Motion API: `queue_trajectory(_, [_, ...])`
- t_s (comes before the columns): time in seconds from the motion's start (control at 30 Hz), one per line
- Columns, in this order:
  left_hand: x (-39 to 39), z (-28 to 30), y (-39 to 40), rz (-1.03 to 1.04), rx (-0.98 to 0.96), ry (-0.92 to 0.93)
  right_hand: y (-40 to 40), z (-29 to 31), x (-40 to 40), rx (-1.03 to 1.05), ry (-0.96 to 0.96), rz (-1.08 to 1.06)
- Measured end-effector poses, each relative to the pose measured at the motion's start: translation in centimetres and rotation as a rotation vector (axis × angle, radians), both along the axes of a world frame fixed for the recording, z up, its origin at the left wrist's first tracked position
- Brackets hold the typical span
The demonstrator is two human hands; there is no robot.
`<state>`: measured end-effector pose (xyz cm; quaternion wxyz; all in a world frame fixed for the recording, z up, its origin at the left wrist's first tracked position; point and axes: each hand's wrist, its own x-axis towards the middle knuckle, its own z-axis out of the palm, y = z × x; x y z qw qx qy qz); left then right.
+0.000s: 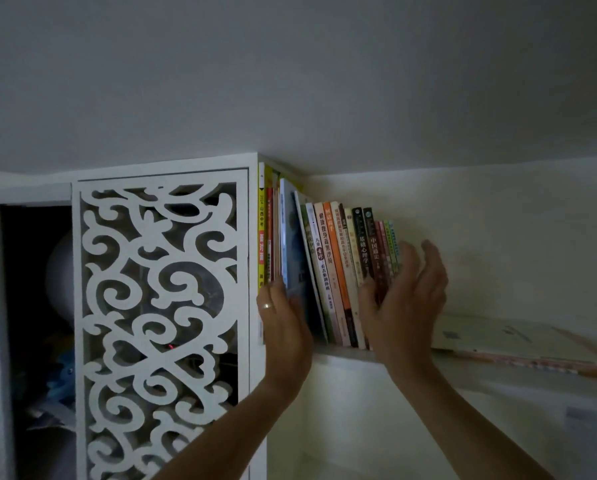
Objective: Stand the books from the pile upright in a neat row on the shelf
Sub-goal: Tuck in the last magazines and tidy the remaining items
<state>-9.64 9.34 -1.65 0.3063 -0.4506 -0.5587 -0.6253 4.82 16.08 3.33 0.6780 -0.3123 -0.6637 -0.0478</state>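
A row of books (328, 268) stands on a white shelf (345, 355) set high against the wall, close under the ceiling. The tall books at the row's left end stand upright against the side of a white cabinet (253, 237); the ones from the middle to the right end lean leftward, tops tilted toward the cabinet.

The left hand (283, 323) reaches up to the left part of the row. Its fingers lie straight and together, flat against the lower spines of the tall books, beside a yellow book (261, 230) at the very edge. A ring (266, 305) shows on one finger.

The right hand (404, 299) is at the right end of the row, palm turned toward the books. Its fingers are straight and slightly spread, rising just to the right of the last thin books; the thumb lies across the lower spines of the dark books (368, 244) to its left. Whether the palm actually touches the end book cannot be told.

To the right of the right hand, the pile (518, 337) of remaining books lies flat on the same shelf, a little apart from the row.

To the left of the left hand, the cabinet's carved scrollwork door (158, 323) stands beside a dark open compartment.
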Motion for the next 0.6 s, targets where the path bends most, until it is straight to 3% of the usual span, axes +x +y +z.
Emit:
queue_trajectory(0.07, [0.4,-1.0,1.5,0.176,-0.085,0.096,2.3,0.3,1.0,-0.231,-0.015,0.059])
queue_trajectory(0.17, [0.6,-1.1,2.4,0.307,-0.248,0.127,4.8,-0.6,1.6,-0.415,-0.15,0.431])
queue_trajectory(0.3, [0.0,-0.5,2.3,0.427,-0.221,0.222,6.0,-1.3,1.6,-0.366,-0.235,0.484])
queue_trajectory(0.4, [-0.8,1.3,1.8,0.478,-0.109,0.412,6.4,-1.3,1.6,-0.353,-0.249,0.503])
queue_trajectory(0.5, [-1.6,3.7,1.6,0.383,-0.067,0.544,6.2,-1.2,1.7,-0.351,-0.246,0.509])
queue_trajectory(0.6, [-1.5,4.0,2.5,0.317,-0.166,0.597,5.8,-1.2,1.6,-0.353,-0.278,0.487])
